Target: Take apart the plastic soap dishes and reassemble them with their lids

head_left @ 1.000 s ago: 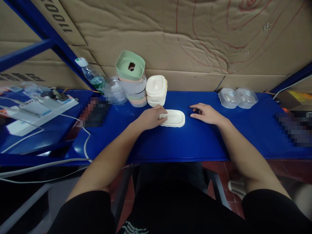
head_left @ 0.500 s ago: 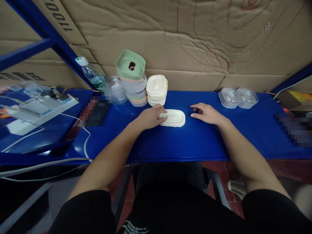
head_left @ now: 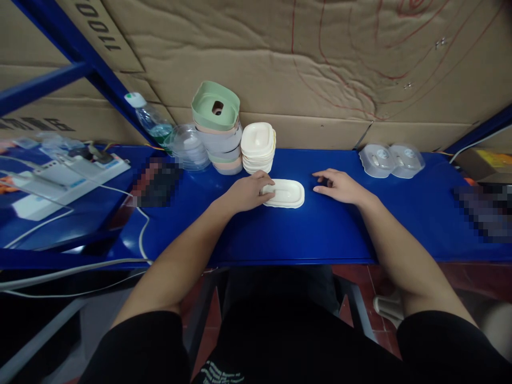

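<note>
On the blue table lies a cream, lid-like oblong plastic piece (head_left: 290,193) with rounded ends and a raised rim. My left hand (head_left: 250,192) is at its left end, thumb and fingers closed around that end and hiding it. A ring-like mark shows on one finger. To the right of the piece, apart from it, my right hand (head_left: 338,185) rests over the table with its fingers spread and nothing in them. Just behind the piece stands a stack of squarish cream pieces (head_left: 258,141).
Left of that stack rise nested green, grey and pink containers (head_left: 216,109), clear plastic bowls (head_left: 188,149) and a water bottle (head_left: 154,122). Two clear boxes (head_left: 391,160) stand at the back right. A power strip (head_left: 68,184) with cables lies left. Cardboard (head_left: 260,69) walls the back.
</note>
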### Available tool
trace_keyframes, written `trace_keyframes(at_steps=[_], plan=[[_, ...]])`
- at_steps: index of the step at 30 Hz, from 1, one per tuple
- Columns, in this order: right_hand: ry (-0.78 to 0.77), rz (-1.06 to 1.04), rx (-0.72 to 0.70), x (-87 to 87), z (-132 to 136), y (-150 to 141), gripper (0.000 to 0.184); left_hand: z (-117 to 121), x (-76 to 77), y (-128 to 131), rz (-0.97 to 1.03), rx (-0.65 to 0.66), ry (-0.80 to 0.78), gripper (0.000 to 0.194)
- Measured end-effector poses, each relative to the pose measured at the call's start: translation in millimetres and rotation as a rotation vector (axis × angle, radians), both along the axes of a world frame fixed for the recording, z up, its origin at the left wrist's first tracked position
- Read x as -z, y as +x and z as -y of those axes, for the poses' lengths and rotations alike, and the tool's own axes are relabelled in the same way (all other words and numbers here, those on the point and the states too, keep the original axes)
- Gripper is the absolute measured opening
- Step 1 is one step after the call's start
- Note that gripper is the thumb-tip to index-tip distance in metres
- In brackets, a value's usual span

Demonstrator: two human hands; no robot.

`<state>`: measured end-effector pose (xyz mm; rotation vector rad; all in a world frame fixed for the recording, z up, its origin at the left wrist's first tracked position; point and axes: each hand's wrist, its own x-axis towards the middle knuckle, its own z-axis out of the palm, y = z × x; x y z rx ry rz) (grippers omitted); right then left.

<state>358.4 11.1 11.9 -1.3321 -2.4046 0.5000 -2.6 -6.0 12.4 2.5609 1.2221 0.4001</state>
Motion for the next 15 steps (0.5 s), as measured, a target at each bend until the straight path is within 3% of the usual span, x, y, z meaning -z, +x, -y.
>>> trace_keyframes(at_steps=[15], plan=[[-0.013, 0.005, 0.008, 1.1, -0.8, 0.5, 0.062, 0.4, -0.7, -0.5, 0.003, -0.004, -0.030, 0.044]])
